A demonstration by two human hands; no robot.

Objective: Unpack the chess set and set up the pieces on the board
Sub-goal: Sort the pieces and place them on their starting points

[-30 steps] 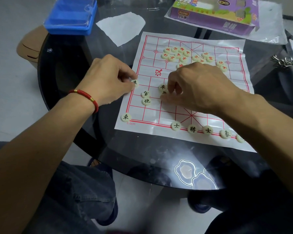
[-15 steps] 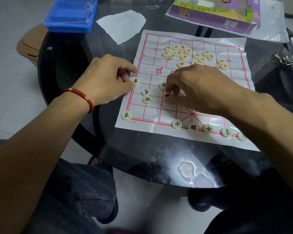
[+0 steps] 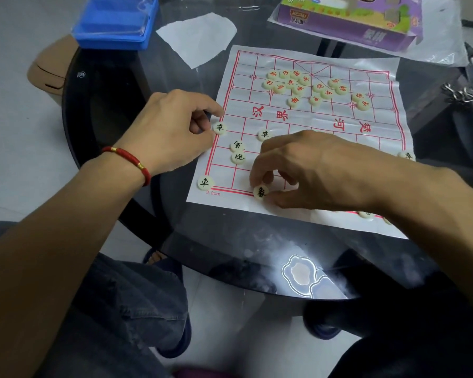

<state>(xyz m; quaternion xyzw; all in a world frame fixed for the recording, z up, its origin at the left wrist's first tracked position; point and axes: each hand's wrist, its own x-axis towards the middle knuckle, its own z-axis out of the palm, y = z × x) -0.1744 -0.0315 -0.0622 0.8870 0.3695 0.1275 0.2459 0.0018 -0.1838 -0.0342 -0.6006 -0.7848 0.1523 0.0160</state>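
While the elephant piece (image 3: 260,192) now sits on the board's (image 3: 306,124) near edge, moved down from mid-board, right hand (image 3: 311,170) fingers pinch it; left hand (image 3: 172,132) fingers pinch the edge soldier (image 3: 219,128). Back row filling.

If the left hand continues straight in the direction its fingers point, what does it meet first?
Probably the black soldier piece at the board's left edge; the left hand already touches or nearly touches it.
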